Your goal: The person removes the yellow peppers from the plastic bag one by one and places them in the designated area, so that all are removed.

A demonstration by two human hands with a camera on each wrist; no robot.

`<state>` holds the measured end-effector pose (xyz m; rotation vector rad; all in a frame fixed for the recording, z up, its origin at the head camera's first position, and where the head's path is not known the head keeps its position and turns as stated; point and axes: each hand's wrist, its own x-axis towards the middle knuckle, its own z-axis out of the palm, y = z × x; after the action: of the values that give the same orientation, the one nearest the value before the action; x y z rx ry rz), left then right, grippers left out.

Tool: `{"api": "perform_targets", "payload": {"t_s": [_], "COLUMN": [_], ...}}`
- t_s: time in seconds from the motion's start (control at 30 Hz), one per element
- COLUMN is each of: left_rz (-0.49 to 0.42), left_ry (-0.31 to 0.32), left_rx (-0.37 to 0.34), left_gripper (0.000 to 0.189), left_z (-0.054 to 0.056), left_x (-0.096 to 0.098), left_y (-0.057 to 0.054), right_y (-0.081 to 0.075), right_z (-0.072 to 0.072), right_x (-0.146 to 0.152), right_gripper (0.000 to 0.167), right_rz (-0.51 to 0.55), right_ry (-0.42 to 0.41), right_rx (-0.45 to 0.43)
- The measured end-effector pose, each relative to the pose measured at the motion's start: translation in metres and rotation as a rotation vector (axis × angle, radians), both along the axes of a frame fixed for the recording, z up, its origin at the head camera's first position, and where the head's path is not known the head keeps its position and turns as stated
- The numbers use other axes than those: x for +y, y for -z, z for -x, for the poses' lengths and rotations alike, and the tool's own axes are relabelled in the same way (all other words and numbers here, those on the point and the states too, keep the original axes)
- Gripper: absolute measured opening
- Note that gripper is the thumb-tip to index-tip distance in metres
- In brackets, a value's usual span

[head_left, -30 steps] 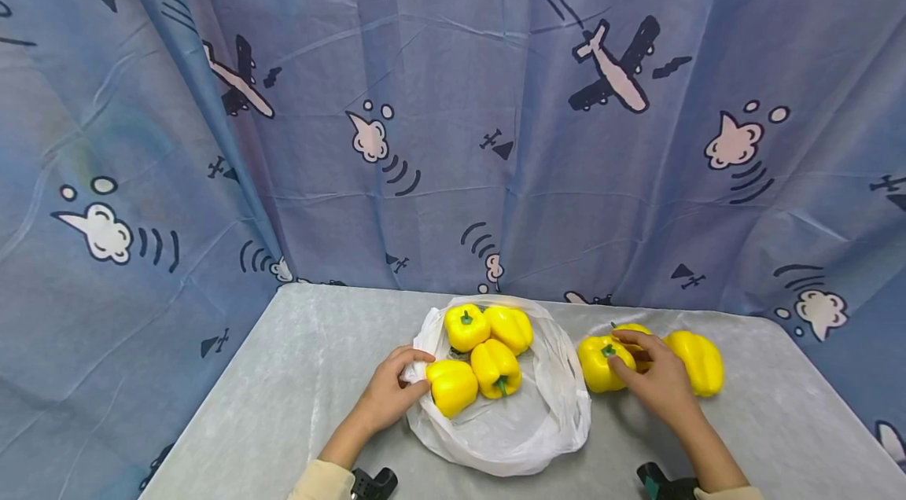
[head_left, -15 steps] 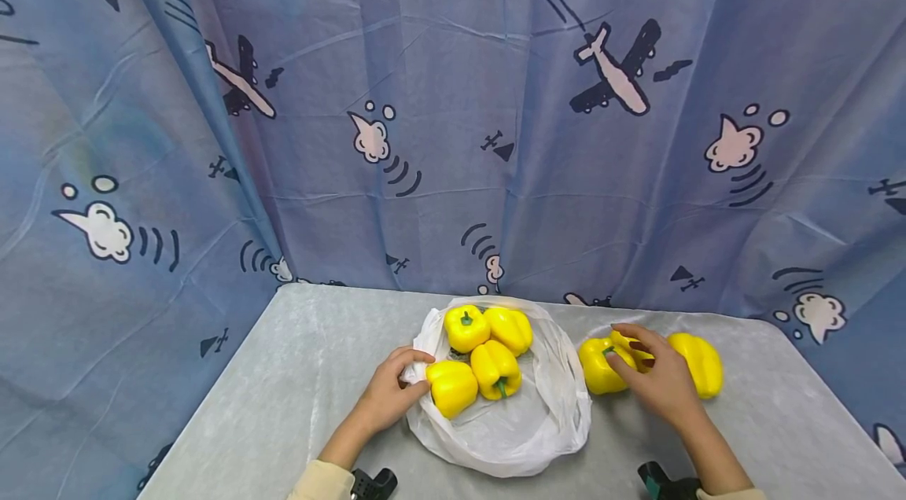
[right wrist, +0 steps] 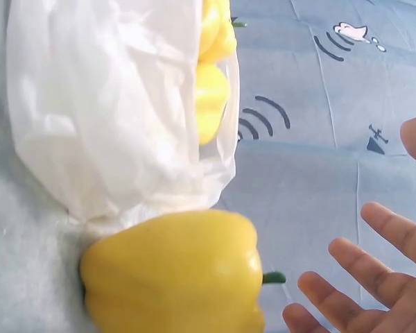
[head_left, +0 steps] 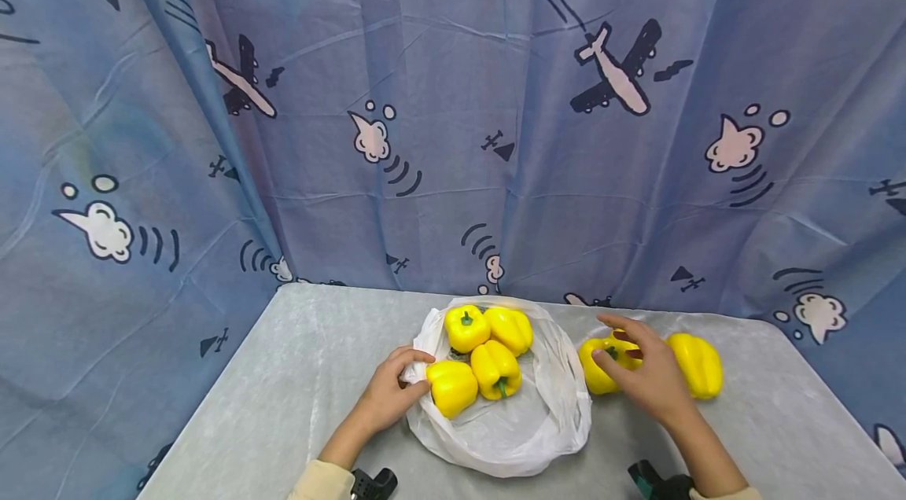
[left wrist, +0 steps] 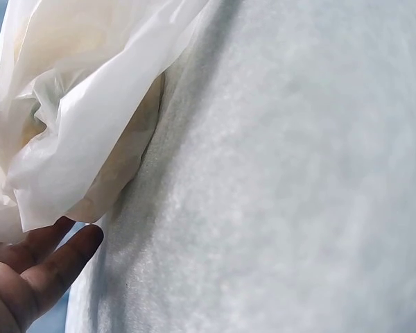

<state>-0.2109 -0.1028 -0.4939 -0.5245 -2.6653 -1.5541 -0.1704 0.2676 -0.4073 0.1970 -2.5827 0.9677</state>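
Note:
A white plastic bag [head_left: 510,462] stands with its mouth spread wide. Several yellow bell peppers lie inside, the nearest pepper [head_left: 453,388] by the bag's left rim. My left hand [head_left: 391,388] pinches that rim between thumb and fingers; in the left wrist view the bag's film [left wrist: 83,132] hides part of the hand. My right hand [head_left: 647,376], fingers spread, is held over the peppers to the right of the bag and holds nothing. Below it a bell pepper [head_left: 596,376] shows partly. The right wrist view has a green-stemmed pepper [right wrist: 173,270] beside the bag, apart from my fingers.
Another yellow bell pepper [head_left: 697,366] lies to the right, partly behind my right hand. A grey cloth covers the table [head_left: 269,406]. Behind its far edge hangs a blue printed curtain [head_left: 439,233].
My right hand has opened its fingers wider and shifted a little left and up over the peppers. My left hand and the bag have kept their places.

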Motion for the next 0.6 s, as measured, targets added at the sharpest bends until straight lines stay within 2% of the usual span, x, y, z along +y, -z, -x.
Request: {"api": "perform_targets", "payload": {"t_s": [0.27, 0.6], "left_rz": [-0.003, -0.001], "left_ry": [0.0, 0.001], "left_rx": [-0.003, -0.005], "left_gripper": [0.028, 0.028], "left_z": [0.0, -0.002], "left_x": [0.0, -0.001], "left_y": [0.0, -0.002], "right_y": [-0.002, -0.001], "right_z": [0.001, 0.0], "right_x": [-0.013, -0.034], "right_gripper": [0.047, 0.05], "right_rz": [0.021, 0.045], "right_ry": [-0.037, -0.1], "right_rx": [0.048, 0.012]}}
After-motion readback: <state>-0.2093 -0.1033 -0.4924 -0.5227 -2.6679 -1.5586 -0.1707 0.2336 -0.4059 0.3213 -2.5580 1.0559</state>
